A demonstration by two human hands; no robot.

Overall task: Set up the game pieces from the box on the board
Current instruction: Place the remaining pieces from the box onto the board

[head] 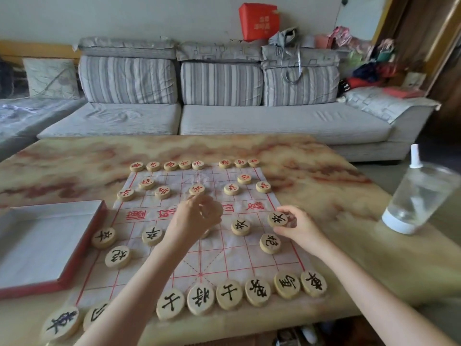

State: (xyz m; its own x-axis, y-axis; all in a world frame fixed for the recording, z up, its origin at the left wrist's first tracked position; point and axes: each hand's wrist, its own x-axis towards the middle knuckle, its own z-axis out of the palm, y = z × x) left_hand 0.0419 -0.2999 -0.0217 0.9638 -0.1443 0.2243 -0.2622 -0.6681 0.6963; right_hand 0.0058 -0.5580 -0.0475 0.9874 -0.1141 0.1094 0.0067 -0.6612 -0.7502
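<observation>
A white paper board with a red grid lies on the table. Red-lettered wooden discs stand along its far side, black-lettered discs along the near edge and middle rows. My right hand pinches a black-lettered disc at the board's right edge, tilted off the paper. My left hand hovers over the board's centre with fingers curled; a disc partly shows beneath it, and whether it holds anything is hidden. The open box, red-rimmed with a white inside, sits left of the board.
A clear plastic bottle with a white base stands at the table's right edge. A grey sofa runs behind the table. The marble-patterned tabletop stretches around the board.
</observation>
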